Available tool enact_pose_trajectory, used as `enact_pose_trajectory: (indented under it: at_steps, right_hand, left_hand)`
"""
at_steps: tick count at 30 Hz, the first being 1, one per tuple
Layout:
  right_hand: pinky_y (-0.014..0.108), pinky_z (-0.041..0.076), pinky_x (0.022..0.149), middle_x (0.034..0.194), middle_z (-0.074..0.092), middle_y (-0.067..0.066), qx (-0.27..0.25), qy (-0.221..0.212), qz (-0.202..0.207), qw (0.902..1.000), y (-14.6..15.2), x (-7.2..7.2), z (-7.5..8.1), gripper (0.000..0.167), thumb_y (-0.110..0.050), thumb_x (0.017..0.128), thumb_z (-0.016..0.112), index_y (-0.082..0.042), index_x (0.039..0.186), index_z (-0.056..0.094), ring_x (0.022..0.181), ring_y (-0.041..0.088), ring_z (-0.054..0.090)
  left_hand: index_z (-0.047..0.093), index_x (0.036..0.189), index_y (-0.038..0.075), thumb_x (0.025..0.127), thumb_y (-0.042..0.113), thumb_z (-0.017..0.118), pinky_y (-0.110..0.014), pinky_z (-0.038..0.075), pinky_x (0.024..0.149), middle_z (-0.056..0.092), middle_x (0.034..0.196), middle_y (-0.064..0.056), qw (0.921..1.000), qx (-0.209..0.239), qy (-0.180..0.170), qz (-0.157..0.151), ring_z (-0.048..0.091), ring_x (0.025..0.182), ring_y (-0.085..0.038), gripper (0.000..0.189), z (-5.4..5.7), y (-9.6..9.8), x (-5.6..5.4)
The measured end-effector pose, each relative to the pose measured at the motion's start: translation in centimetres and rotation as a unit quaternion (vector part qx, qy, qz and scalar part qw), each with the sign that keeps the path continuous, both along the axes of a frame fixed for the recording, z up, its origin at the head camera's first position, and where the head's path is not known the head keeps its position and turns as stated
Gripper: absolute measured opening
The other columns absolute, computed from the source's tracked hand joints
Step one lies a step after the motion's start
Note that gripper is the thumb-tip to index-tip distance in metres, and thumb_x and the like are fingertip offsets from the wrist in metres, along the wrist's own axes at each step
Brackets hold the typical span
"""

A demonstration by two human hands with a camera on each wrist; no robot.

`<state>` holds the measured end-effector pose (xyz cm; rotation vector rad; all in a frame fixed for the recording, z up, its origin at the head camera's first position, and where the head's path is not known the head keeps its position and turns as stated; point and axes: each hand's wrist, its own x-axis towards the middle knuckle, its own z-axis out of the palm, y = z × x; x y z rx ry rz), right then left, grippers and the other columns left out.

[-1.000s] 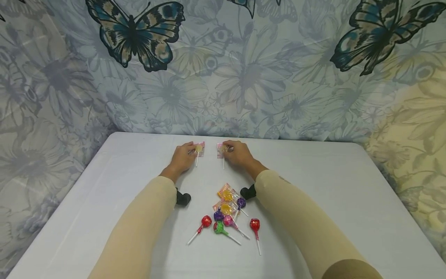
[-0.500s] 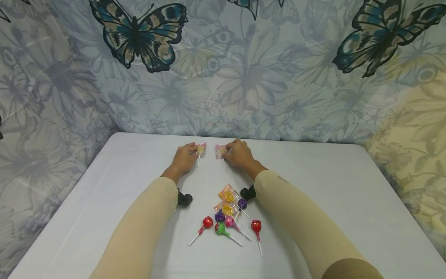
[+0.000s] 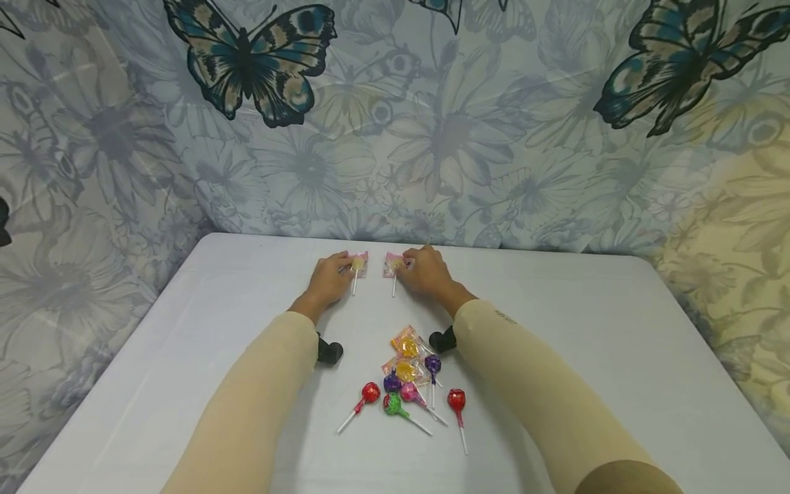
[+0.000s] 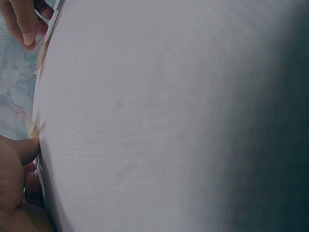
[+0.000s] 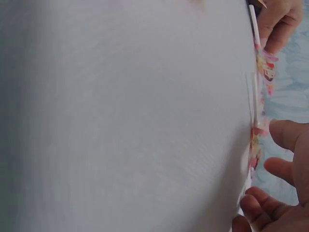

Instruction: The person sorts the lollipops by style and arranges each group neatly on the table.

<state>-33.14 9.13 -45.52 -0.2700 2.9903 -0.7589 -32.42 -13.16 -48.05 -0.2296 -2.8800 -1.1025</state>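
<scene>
Near the table's far edge, my left hand [image 3: 328, 278] pinches the clear-and-pink wrapper of a flat yellow lollipop [image 3: 359, 265], whose white stick points toward me. Just to the right lies a matching lollipop [image 3: 393, 265], with my right hand [image 3: 426, 271] at its wrapper. In the right wrist view, the right thumb [image 5: 285, 134] and fingers are spread apart beside this second lollipop [image 5: 255, 145]. The left hand's fingers [image 5: 276, 29] are at the other wrapper's edge in that view. A narrow gap separates the two lollipops in the head view.
Between the forearms lies a loose group: yellow flat lollipops [image 3: 407, 370], purple ones [image 3: 433, 364], a pink one [image 3: 409, 392] and a green one [image 3: 392, 403]. Red lollipops lie on its left [image 3: 370, 392] and right [image 3: 456, 399]. A patterned cloth [image 3: 432, 171] hangs behind the white table [image 3: 586, 329].
The right-hand lollipop's stick has straightened and shows more. In the group, a purple lollipop has rolled so its stick points toward me. Both hands stay nearly in place.
</scene>
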Motion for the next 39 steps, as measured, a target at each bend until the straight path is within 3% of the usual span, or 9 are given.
enact_pose_trajectory:
  at_steps: [5, 14, 27, 39]
  right_hand:
    - [0.049, 0.035, 0.102, 0.128, 0.049, 0.021, -0.043, -0.009, -0.001, 0.9990, 0.6, 0.3, 0.7, 0.048, -0.031, 0.090, 0.065, -0.008, 0.132, 0.058, 0.121, 0.037, 0.044]
    - [0.051, 0.045, 0.089, 0.130, 0.050, 0.023, -0.131, 0.011, 0.021, 0.9911, 1.8, 2.1, 2.8, 0.051, -0.027, 0.089, 0.069, -0.009, 0.135, 0.055, 0.113, 0.037, 0.052]
    - [0.049, 0.047, 0.083, 0.130, 0.051, 0.015, -0.158, 0.034, 0.020, 0.9866, 3.9, 4.7, 4.6, 0.054, -0.035, 0.089, 0.069, -0.018, 0.138, 0.053, 0.110, 0.033, 0.053]
    - [0.044, 0.047, 0.078, 0.123, 0.057, 0.010, -0.235, 0.088, 0.062, 0.9661, 5.5, 8.6, 4.7, 0.051, -0.025, 0.088, 0.072, -0.018, 0.136, 0.056, 0.095, 0.024, 0.059]
  left_hand:
    - [0.059, 0.129, 0.000, 0.094, 0.010, 0.061, -0.039, 0.024, 0.110, 0.046, 0.143, -0.011, 1.0000, -0.001, -0.004, 0.000, 0.037, 0.132, -0.035, 0.037, -0.1, 0.1, 0.0]
    - [0.062, 0.126, -0.001, 0.093, 0.009, 0.061, -0.040, 0.026, 0.109, 0.047, 0.142, -0.013, 0.9999, -0.001, 0.010, -0.003, 0.039, 0.130, -0.038, 0.035, 0.5, -0.1, 0.2]
    - [0.062, 0.126, -0.001, 0.093, 0.009, 0.061, -0.040, 0.027, 0.109, 0.049, 0.141, -0.014, 0.9999, 0.001, 0.015, -0.003, 0.040, 0.130, -0.037, 0.034, 0.1, 0.1, 0.1]
    - [0.060, 0.128, -0.001, 0.093, 0.009, 0.061, -0.041, 0.023, 0.110, 0.047, 0.142, -0.014, 0.9999, 0.001, 0.010, -0.004, 0.036, 0.134, -0.036, 0.037, 0.0, 0.0, 0.1]
